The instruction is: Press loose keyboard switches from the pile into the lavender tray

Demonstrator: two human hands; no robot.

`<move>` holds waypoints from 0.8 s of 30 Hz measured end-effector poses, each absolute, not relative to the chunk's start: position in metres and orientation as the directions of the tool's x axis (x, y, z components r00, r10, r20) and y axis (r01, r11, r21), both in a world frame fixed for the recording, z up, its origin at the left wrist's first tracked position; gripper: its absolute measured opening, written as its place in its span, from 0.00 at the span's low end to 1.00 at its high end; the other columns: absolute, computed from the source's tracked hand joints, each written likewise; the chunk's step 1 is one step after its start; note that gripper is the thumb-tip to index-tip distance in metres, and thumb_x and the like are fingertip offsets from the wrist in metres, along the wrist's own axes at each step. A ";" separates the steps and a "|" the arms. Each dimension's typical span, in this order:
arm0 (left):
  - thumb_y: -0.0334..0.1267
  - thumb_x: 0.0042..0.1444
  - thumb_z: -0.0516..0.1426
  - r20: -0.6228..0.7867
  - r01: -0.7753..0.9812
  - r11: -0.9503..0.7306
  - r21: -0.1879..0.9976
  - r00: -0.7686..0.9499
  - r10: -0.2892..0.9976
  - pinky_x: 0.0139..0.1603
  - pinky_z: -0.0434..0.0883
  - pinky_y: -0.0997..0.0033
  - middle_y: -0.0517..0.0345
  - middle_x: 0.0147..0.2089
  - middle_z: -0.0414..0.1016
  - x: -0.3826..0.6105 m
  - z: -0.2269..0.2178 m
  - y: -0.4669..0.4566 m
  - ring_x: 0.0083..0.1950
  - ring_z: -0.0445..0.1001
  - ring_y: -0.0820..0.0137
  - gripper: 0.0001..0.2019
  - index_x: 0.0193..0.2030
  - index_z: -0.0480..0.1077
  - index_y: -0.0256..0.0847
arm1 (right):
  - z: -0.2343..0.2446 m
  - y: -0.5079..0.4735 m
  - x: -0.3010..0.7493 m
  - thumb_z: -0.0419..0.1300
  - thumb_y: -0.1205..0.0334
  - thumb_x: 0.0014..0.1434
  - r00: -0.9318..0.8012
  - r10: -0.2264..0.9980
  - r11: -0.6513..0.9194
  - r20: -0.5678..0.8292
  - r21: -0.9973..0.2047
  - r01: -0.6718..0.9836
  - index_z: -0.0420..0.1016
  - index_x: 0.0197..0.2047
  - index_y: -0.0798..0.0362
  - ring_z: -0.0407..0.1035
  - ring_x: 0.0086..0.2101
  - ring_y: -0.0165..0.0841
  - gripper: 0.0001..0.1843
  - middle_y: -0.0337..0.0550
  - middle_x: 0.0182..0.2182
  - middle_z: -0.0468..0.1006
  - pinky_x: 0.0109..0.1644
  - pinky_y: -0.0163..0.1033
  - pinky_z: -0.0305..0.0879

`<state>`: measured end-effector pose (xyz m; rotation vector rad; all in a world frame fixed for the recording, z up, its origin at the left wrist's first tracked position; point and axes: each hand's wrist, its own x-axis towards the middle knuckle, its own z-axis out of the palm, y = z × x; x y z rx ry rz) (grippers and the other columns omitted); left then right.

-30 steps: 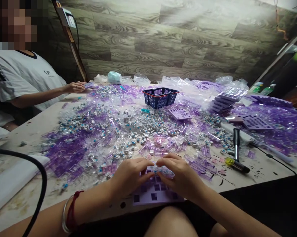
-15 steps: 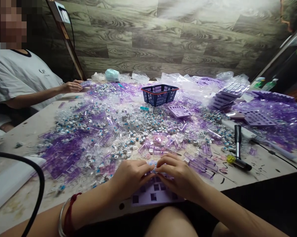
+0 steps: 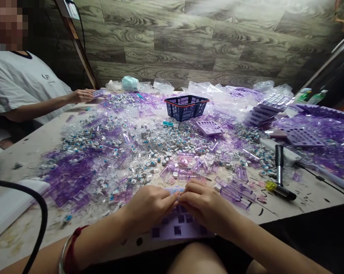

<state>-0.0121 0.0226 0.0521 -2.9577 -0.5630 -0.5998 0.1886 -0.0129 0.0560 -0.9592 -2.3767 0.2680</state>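
A purple plate with square holes (image 3: 177, 230) lies at the table's front edge, right before my knee. My left hand (image 3: 151, 201) rests over its far left part, thumb and fingers pressed together. From the other side my right hand (image 3: 204, 201) meets it, its fingertips pinched close to the left ones. Anything small between the fingertips is hidden. Some light blue shows on the plate's far edge just beyond the fingers. Past the hands lie clear pink and purple plastic pieces (image 3: 189, 176) and a heap of small grey-white parts with blue tips (image 3: 160, 146).
A dark blue basket (image 3: 186, 110) stands mid-table behind another holed plate (image 3: 210, 128). A black-handled hammer-like tool (image 3: 279, 163) lies at right, near stacked plates (image 3: 264, 110). A black cable (image 3: 44, 213) arcs at left. A co-worker's hand (image 3: 83, 96) holds a purple piece.
My fingertips have shifted slightly on the plate, and the right fingers have drawn in closer together. The view has moved a little. The plate stays in place.
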 end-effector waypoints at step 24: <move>0.30 0.65 0.44 0.313 0.346 -0.932 0.107 0.878 0.362 0.20 0.59 0.70 0.58 0.24 0.70 -0.009 0.039 0.021 0.21 0.68 0.70 0.13 0.33 0.67 0.35 | 0.058 -0.027 0.183 0.50 0.74 0.60 -0.583 0.748 0.662 0.318 -0.294 0.689 0.74 0.32 0.55 0.71 0.23 0.30 0.13 0.41 0.28 0.77 0.24 0.33 0.62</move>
